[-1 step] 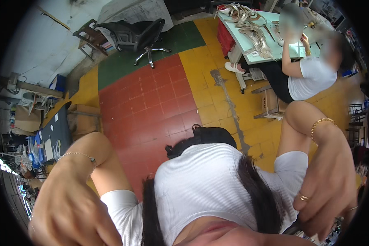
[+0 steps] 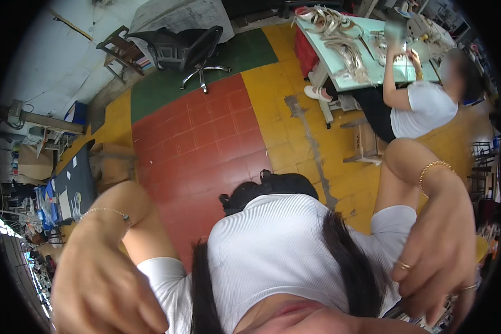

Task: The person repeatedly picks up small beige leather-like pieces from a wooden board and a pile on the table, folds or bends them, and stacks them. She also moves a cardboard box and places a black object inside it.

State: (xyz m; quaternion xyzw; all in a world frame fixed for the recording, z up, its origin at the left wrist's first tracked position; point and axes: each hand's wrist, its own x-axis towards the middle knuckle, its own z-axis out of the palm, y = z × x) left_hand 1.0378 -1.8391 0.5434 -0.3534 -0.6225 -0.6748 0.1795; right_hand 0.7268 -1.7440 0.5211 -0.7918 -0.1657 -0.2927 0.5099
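Observation:
Both of my arms are bent at the elbow and raised close to the camera, on either side of my white shirt (image 2: 273,239). My left hand (image 2: 103,284), with a thin bracelet at the wrist, has its fingers curled in at the lower left. At the lower right, my right hand (image 2: 442,253) wears a gold chain bracelet and rings; its fingers bend downward. The fingertips of both hands are hidden, so I cannot make out what they hold, if anything.
A black bag or bundle (image 2: 286,185) sits before my waist. Behind the tiled floor (image 2: 200,142) stands a black office chair (image 2: 181,47). At the right a co-worker (image 2: 426,108) sits at a pale green worktable (image 2: 345,80) heaped with beige strips (image 2: 348,53). A dark-topped table (image 2: 75,178) stands left.
My right hand has shifted slightly left, and my left hand slightly right. The fingers of both stay curled. At the worktable, the co-worker's head and arms have moved a little.

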